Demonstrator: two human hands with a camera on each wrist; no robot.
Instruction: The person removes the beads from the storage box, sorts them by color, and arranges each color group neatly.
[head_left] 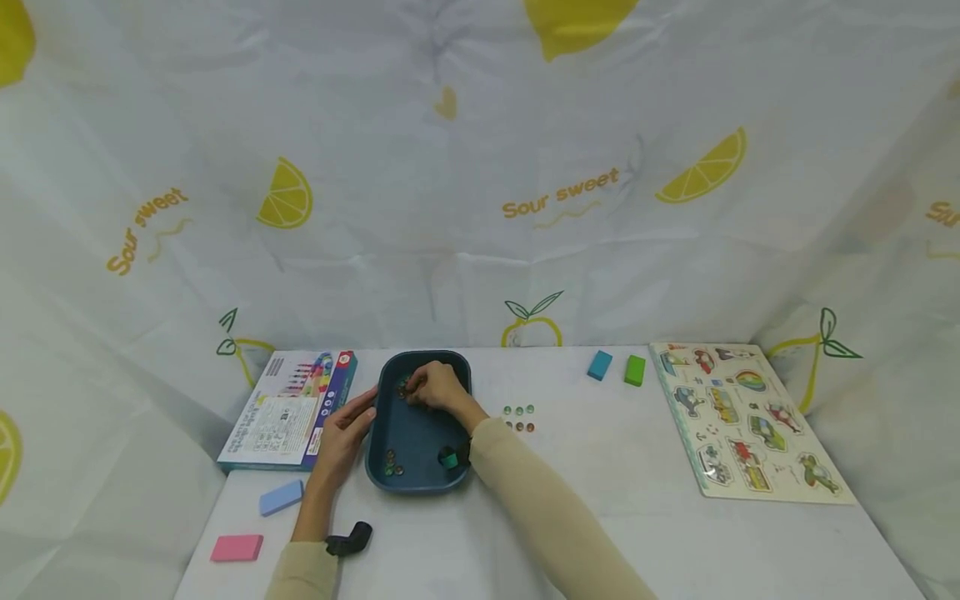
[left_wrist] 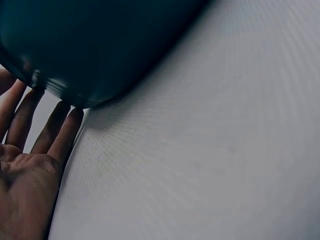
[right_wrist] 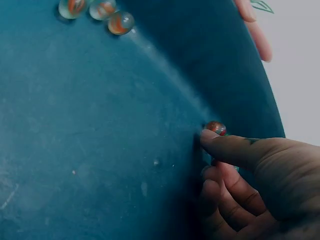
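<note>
Where a lemon-print sheet [head_left: 480, 167] backs the white table [head_left: 637, 483], the blue tray [head_left: 417, 450] is steadied by the flat, open left hand [head_left: 341, 437]; a marble [right_wrist: 216, 128] at its far end is touched by the curled fingers of the right hand [head_left: 435, 388].

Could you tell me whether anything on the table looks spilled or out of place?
Nothing stands out: six marbles sit in two tidy rows right of the blue tray, and the blocks and puzzle board lie flat.

Head view bright, even, edges warped; wrist views dim w/ soft focus.
</note>
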